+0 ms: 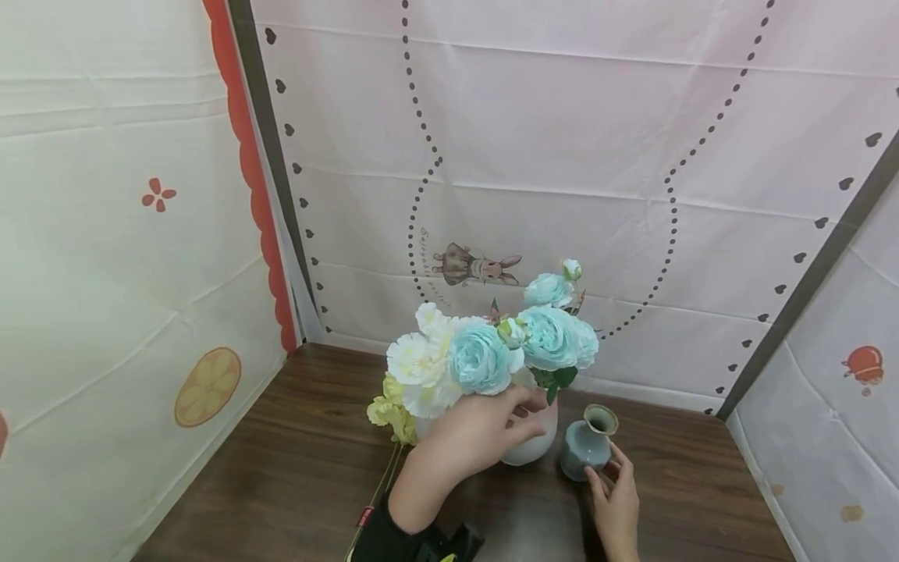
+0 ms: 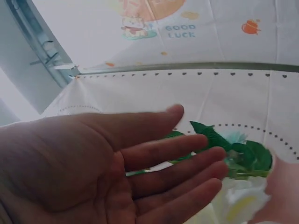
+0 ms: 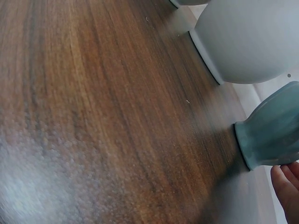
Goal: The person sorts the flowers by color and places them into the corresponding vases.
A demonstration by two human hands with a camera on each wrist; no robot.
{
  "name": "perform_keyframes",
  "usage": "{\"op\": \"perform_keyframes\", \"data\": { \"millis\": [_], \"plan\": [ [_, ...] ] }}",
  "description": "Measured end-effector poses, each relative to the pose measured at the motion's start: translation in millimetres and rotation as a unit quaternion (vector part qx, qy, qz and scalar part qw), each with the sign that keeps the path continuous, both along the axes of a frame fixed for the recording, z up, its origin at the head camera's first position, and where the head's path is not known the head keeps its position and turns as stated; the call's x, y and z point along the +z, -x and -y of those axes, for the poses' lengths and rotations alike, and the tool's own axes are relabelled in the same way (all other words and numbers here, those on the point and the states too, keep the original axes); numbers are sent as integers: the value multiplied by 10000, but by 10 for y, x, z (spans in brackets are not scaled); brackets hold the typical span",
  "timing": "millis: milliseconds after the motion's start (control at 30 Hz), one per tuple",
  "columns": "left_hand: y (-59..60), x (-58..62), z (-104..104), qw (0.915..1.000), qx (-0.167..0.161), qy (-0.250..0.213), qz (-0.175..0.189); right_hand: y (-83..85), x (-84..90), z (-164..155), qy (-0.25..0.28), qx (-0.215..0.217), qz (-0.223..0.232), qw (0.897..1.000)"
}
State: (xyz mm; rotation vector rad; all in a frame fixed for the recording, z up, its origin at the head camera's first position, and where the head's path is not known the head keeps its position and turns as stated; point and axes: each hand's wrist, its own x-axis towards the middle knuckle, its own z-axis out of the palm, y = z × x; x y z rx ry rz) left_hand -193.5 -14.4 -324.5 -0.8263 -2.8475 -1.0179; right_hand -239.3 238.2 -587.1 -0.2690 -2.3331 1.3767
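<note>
Right hand touches the small teal vase with relaxed fingers; left hand, fingers straight, steadies the white vase. Both vases look fragile, slippery; grip the bodies.

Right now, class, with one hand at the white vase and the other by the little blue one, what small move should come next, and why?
Probably close the right hand round the blue vase: its fingertips are just at the base, not gripping. The left hand lies open against the white vase under the flowers, so that one seems steadied.
</note>
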Motion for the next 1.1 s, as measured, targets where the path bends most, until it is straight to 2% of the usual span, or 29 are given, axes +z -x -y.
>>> {"op": "perform_keyframes", "data": {
  "millis": [67, 200, 333, 467, 567, 667, 833, 933, 1100],
  "plan": [
    [-33, -47, 9, 10000, -6, 10, 77, -5, 8, 3, 6, 16, -32, 10000],
    [-31, -188, -31, 9991, -76, 287, -298, -9, 33, 1, -2, 36, 15, 10000],
    [24, -331, -114, 9979, -109, 302, -559, -8, 35, -1, -6, 42, 84, 10000],
    [109, -427, -193, 9966, 55, 79, -824, -9, 15, 9, -36, 29, 35, 10000],
    [173, -471, -240, 9967, 92, -145, -794, -9, -1, 17, -88, -17, -72, 9999],
    [213, -501, -270, 9972, 108, -136, -726, -15, -13, 19, -144, -53, -140, 9998],
    [228, -542, -276, 9984, 31, -214, -522, -16, -13, 11, -94, -43, -141, 9998],
    [272, -555, -298, 9977, -21, -289, -609, -7, 2, 5, -35, -26, -157, 9999],
    [324, -562, -336, 9976, 113, -108, -670, -22, 8, 10, -5, 19, -71, 10000]
  ]
}}
